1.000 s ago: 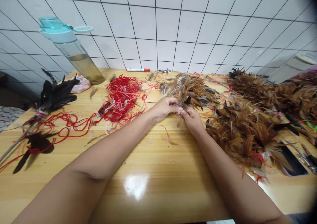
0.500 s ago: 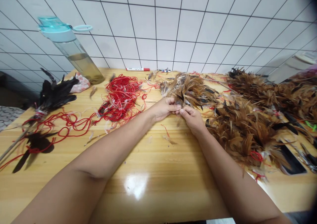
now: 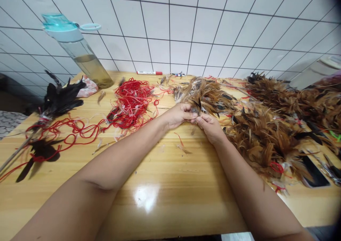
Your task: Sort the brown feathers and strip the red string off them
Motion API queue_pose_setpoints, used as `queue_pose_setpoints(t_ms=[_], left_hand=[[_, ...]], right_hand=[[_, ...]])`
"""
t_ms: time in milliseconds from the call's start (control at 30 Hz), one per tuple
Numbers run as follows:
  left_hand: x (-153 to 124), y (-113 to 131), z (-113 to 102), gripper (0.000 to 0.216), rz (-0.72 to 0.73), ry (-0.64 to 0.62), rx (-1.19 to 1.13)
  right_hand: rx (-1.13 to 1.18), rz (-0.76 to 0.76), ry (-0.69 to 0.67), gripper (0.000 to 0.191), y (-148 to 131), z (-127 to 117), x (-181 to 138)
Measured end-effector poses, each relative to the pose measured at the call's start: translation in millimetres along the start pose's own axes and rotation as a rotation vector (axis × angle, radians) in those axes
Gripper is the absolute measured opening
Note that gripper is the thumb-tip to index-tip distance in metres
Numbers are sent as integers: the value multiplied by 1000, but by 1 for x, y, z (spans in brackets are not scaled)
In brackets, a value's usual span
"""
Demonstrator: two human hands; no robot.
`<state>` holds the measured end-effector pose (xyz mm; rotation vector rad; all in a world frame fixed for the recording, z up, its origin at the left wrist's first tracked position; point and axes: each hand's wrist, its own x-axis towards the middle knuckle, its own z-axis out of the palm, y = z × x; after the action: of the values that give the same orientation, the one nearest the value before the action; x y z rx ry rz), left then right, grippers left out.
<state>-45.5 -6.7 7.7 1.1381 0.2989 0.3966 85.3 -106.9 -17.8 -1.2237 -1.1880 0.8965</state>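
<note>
Both hands meet over the middle of the table, their fingertips pinched close together. My left hand [image 3: 180, 114] holds a small dark feather [image 3: 197, 105], which pokes up above the fingers. At its base, my right hand [image 3: 211, 126] presses thumb and forefinger against the same spot, and a wispy tip shows below. The fingers partly hide how the feather is held. Just behind the hands lies a loose pile of brown and grey feathers [image 3: 210, 93]. Close to my right forearm spreads a bigger heap of tied brown feathers [image 3: 263, 134].
Left of my arm lie tangled red string [image 3: 133, 102] and a black feather bundle [image 3: 60, 100] on a stick. A water bottle [image 3: 89, 61] stands by the tiled wall, near a red-and-white marker [image 3: 149, 72]. A phone [image 3: 315, 173] rests at the right.
The view has shifted slightly. The hands stay together in the same place, and the dark feather now shows more plainly above the fingers.
</note>
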Motion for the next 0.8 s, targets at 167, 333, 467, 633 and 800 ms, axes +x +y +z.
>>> queue_pose_setpoints(t_ms=[167,333,467,633,800], left_hand=[[3,-6,-2,33,11,3,-32],[3,-6,3,39,43,22,-47],[3,-3,4,35,93,87,40],[5,0,-5,11,249,338,649],[2,-6,-3,17,305,294,1246]], right_hand=[[-32,-2,7,34,6,-2,2],[48,3,42,33,3,1,1],[125,54,134,36,-2,4,1],[272,69,234,33,-8,0,4],[317,60,344,32,-8,-1,6]])
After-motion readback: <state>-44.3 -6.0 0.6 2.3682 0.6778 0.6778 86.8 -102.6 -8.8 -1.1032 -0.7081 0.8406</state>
